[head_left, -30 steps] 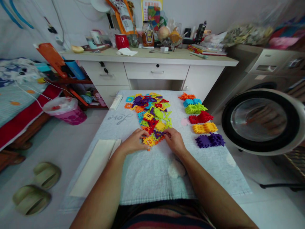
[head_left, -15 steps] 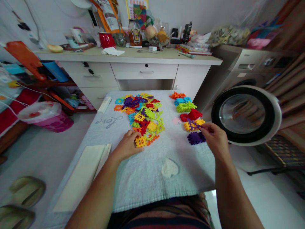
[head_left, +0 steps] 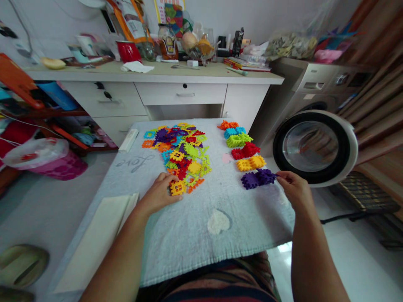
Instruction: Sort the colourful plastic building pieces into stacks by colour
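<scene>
My left hand [head_left: 162, 191] is closed on a yellow square building piece [head_left: 178, 188] with a window pattern, at the near edge of a mixed pile of plastic interlocking pieces [head_left: 190, 150]. On the right, my right hand [head_left: 294, 186] pinches a purple piece [head_left: 271, 176] at the purple stack [head_left: 251, 180]. Farther back from it, in a row, lie a yellow stack [head_left: 251, 163], a red one [head_left: 246, 151], a green one [head_left: 239, 140], a blue one [head_left: 234, 132] and an orange one [head_left: 228, 124].
The pieces lie on a cloth-covered table [head_left: 185, 226]. A white box [head_left: 129, 140] sits at its far left, a folded pale strip [head_left: 94, 239] along its left side. Beyond stands a cabinet [head_left: 185, 93]; to the right is a washing machine with its round door [head_left: 315, 149] swung open.
My right hand has moved from above the yellow stack toward me, bringing the purple piece to the purple stack. My left hand keeps the yellow piece. The view has shifted slightly to the right.
</scene>
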Demonstrator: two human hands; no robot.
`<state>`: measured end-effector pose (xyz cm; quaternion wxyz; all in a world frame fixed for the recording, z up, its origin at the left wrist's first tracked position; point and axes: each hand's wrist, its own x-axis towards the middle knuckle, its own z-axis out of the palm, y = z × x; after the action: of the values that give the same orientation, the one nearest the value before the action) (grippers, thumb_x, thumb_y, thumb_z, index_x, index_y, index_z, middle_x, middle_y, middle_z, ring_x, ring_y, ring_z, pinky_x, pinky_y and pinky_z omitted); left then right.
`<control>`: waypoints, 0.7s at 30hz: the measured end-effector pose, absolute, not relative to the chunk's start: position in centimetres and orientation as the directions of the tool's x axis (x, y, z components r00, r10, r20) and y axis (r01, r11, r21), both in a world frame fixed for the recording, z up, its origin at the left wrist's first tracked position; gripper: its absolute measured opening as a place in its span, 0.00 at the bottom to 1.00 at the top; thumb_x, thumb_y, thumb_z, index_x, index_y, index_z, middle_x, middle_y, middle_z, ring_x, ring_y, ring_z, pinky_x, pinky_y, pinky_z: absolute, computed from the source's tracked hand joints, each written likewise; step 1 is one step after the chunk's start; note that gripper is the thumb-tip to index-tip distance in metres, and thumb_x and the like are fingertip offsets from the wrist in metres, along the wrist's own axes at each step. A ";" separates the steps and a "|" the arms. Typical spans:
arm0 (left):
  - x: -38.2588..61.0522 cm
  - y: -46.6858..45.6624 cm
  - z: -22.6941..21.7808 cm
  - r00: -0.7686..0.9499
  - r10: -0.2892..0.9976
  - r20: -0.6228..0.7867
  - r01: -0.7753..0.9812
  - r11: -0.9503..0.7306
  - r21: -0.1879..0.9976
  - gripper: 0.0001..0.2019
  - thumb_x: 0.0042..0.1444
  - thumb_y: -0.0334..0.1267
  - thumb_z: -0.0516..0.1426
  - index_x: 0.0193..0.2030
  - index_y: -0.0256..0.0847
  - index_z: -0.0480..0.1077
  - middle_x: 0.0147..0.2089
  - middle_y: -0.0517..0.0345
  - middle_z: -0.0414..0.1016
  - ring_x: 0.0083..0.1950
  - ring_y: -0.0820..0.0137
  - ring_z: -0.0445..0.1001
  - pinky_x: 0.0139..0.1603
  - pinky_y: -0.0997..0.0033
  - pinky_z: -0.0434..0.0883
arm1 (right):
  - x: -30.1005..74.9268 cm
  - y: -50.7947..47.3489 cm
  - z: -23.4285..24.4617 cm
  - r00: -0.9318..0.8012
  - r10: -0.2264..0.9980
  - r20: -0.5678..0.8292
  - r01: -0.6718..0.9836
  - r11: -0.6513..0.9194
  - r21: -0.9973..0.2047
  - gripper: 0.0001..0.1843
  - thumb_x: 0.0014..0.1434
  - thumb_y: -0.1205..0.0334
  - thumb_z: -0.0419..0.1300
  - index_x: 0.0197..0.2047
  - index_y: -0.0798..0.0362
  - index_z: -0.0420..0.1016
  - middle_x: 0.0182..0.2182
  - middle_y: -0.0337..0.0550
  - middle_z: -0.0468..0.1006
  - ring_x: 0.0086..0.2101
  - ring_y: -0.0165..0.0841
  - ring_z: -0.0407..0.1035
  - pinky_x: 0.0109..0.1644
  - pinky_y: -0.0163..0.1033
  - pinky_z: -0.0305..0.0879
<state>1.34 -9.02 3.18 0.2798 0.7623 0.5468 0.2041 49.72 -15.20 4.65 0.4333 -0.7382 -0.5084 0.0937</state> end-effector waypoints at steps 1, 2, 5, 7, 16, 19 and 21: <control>1.3 -9.0 3.1 0.317 0.948 0.004 0.715 -0.242 0.656 0.27 0.41 0.50 0.67 0.49 0.46 0.71 0.51 0.54 0.66 0.54 0.58 0.70 0.57 0.58 0.71 | 49.8 -15.2 4.6 0.463 0.833 0.304 0.673 -0.106 -0.732 0.21 0.51 0.45 0.63 0.38 0.55 0.81 0.25 0.41 0.76 0.25 0.33 0.67 0.31 0.38 0.63; 1.3 -9.0 3.1 0.318 0.948 0.006 0.712 -0.242 0.659 0.27 0.42 0.50 0.67 0.50 0.46 0.71 0.51 0.54 0.65 0.54 0.58 0.70 0.58 0.58 0.70 | 49.9 -15.1 4.6 0.462 0.832 0.306 0.676 -0.107 -0.729 0.22 0.51 0.45 0.63 0.39 0.55 0.81 0.26 0.42 0.76 0.25 0.33 0.67 0.31 0.38 0.63; 1.3 -9.1 3.1 0.324 0.946 0.008 0.709 -0.248 0.660 0.27 0.42 0.50 0.67 0.50 0.47 0.71 0.52 0.54 0.65 0.55 0.57 0.69 0.60 0.57 0.69 | 49.6 -15.1 5.3 0.512 0.795 0.327 0.682 -0.145 -0.717 0.21 0.51 0.48 0.63 0.41 0.55 0.81 0.30 0.44 0.78 0.27 0.33 0.68 0.33 0.39 0.64; 1.4 -9.1 3.2 0.324 0.946 0.004 0.710 -0.247 0.660 0.27 0.42 0.49 0.67 0.51 0.46 0.71 0.52 0.54 0.65 0.56 0.57 0.69 0.61 0.56 0.68 | 48.6 -15.0 6.3 0.556 0.748 0.362 0.687 -0.168 -0.707 0.19 0.52 0.50 0.62 0.42 0.54 0.80 0.33 0.45 0.79 0.29 0.35 0.69 0.35 0.41 0.65; 1.6 -9.4 3.8 0.334 0.942 -0.045 0.728 -0.227 0.646 0.34 0.37 0.46 0.70 0.54 0.46 0.68 0.54 0.53 0.64 0.59 0.55 0.67 0.63 0.55 0.67 | 33.1 -12.2 10.4 -0.234 0.923 0.307 0.681 0.380 -0.626 0.09 0.60 0.63 0.59 0.43 0.52 0.78 0.38 0.45 0.80 0.35 0.34 0.72 0.43 0.41 0.68; 1.4 -9.5 3.8 0.354 0.934 -0.046 0.709 -0.236 0.665 0.35 0.37 0.45 0.70 0.54 0.46 0.66 0.54 0.53 0.63 0.59 0.56 0.67 0.63 0.55 0.67 | 28.3 -11.5 10.2 -0.531 0.838 0.125 0.665 0.503 -0.552 0.11 0.60 0.67 0.61 0.47 0.54 0.78 0.42 0.49 0.79 0.43 0.37 0.72 0.52 0.43 0.67; 1.3 -9.5 3.9 0.354 0.935 -0.035 0.696 -0.238 0.677 0.32 0.39 0.43 0.68 0.54 0.45 0.66 0.53 0.54 0.63 0.59 0.57 0.68 0.62 0.55 0.68 | 26.0 -11.1 9.5 -0.582 0.810 0.071 0.683 0.534 -0.498 0.14 0.61 0.66 0.62 0.50 0.57 0.78 0.45 0.52 0.78 0.47 0.40 0.71 0.56 0.45 0.64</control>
<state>1.31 -9.53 3.88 0.3083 0.7627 0.5346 0.1934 25.98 -11.12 9.48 0.1483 -0.4327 -0.8631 0.2142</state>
